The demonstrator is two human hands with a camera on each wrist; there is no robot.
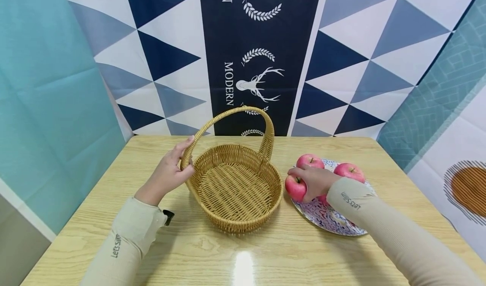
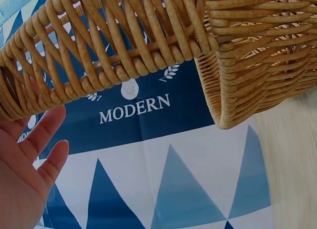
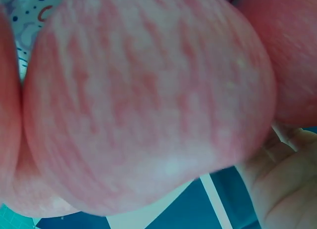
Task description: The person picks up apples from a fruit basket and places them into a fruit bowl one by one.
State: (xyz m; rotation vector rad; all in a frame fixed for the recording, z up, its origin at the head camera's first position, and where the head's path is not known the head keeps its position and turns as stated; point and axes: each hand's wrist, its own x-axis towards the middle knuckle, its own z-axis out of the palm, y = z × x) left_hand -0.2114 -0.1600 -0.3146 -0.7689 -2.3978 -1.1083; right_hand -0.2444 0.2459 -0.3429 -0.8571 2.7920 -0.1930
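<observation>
A round wicker basket (image 1: 212,218) with a tall arched handle (image 1: 243,109) stands on the table, and nothing lies inside it. My left hand (image 1: 167,172) holds the left side of that handle; in the left wrist view its fingers (image 2: 52,160) show beside the woven strip. On the right, my right hand (image 1: 315,180) grips a red apple (image 1: 295,188) at the left edge of a patterned plate (image 1: 330,225). Another apple (image 1: 310,161) sits just behind this hand, and one more apple (image 1: 349,172) lies to its right. In the right wrist view a streaked apple (image 3: 148,105) fills most of the picture.
The light wooden table (image 1: 106,201) bears the basket and, close to its right, the plate. A cloth with triangles and deer prints (image 1: 258,66) hangs behind the table. Teal cloth (image 1: 57,87) hangs at the left.
</observation>
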